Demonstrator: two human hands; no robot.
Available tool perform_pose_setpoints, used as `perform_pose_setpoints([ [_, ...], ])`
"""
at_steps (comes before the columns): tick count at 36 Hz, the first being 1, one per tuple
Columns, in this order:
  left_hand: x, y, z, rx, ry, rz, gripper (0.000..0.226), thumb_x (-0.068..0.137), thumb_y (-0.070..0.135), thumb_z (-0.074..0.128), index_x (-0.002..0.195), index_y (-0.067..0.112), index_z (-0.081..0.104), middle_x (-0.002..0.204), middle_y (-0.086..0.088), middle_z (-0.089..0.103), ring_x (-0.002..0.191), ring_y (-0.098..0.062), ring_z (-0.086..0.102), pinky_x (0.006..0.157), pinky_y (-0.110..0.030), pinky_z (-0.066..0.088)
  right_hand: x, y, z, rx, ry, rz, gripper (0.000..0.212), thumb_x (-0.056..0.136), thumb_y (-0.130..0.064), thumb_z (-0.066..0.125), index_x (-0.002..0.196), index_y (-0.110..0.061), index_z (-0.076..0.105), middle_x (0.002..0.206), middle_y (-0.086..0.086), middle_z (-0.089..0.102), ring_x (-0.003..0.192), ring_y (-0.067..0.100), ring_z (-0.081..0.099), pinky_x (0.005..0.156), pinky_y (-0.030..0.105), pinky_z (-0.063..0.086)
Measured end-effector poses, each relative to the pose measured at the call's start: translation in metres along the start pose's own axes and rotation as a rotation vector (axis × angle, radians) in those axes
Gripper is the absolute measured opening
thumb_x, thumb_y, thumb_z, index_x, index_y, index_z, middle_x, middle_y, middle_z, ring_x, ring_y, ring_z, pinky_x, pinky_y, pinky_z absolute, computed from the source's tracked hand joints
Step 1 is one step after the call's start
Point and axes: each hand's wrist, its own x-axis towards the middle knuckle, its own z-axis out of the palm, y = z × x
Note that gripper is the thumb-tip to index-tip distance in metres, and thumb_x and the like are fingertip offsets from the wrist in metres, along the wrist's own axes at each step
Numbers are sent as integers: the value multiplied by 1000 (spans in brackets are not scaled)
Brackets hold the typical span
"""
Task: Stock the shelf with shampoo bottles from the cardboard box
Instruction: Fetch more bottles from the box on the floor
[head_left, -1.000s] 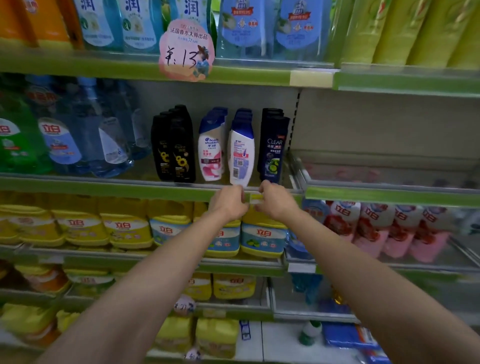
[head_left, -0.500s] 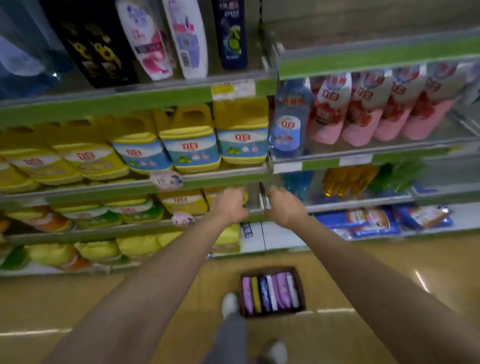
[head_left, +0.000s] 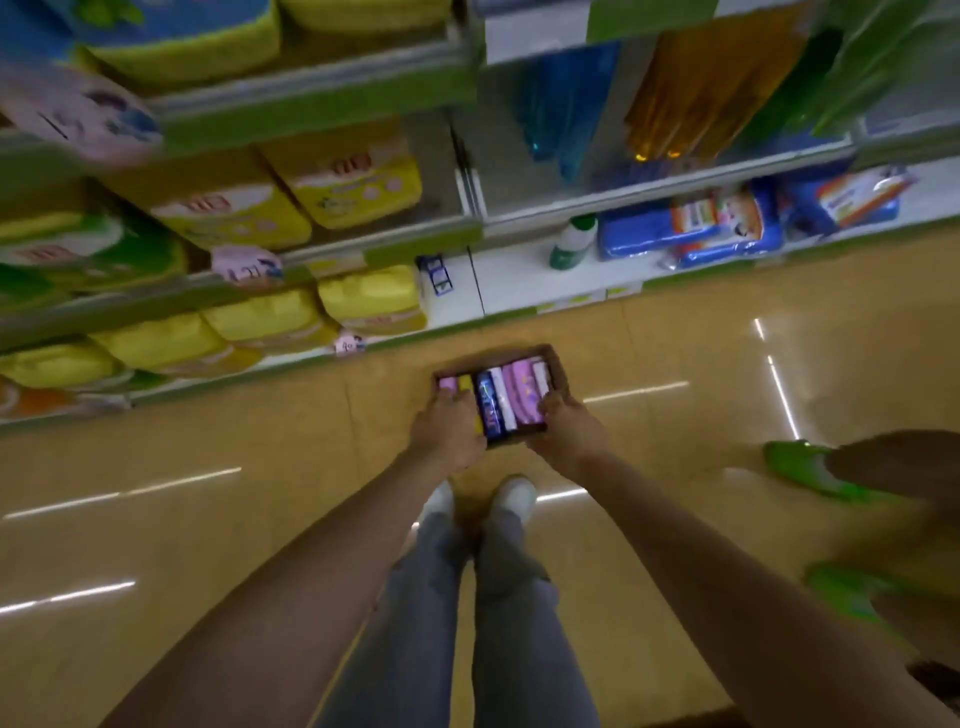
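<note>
From my head camera I look down at the cardboard box (head_left: 555, 364) on the tan floor (head_left: 208, 519), just in front of my white shoes (head_left: 511, 496). The shampoo bottles (head_left: 511, 397) lie in it side by side: pink, yellow, dark blue, white, pink. My left hand (head_left: 451, 428) is down on the left end of the box, over the pink and yellow bottles. My right hand (head_left: 563, 426) is on the right end, by the big pink bottle. My fingers bend down into the box, but the picture is blurry, so I cannot tell if either hand has really got hold of a bottle or just rests on top. I think the job now is to pick bottles out. To do it well, I should wrap my fingers all the way round one bottle in each hand, pull straight up so the others do not tip, and keep the box from sliding. The shelf (head_left: 322, 249) ahead holds yellow bags (head_left: 363, 301) and blue packs (head_left: 685, 234). Someone's green shoes (head_left: 810, 467) are on my right. Half a second ago my hands were up near a low shelf edge, well above the box, and the box looked small down by my feet. Now I have bent down and both hands are at the box.
</note>
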Motion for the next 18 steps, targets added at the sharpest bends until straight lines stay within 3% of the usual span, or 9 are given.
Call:
perform_pose_setpoints([
  [6,27,-44,58,28,-138,-81,51,86,25,60,131,11,43,128,-13,43,117,-33,47,95,-42,43,47,25,68,-3,-70,16,56,85,-29,65,131,-8,41,133,13,47,124,30,46,98,38,42],
  [11,68,-74,88,40,-160,-123,47,87,23,60,129,11,43,122,-13,47,112,-29,49,87,-36,44,89,36,106,33,-57,-2,53,83,-23,65,129,-7,43,129,13,49,120,30,48,97,39,43],
  [18,133,-87,139,15,-149,-72,52,83,23,64,130,11,45,127,-13,46,113,-31,50,92,-40,46,147,60,156,5,-46,-58,44,85,-20,63,125,-9,48,125,10,52,117,26,50,95,35,45],
])
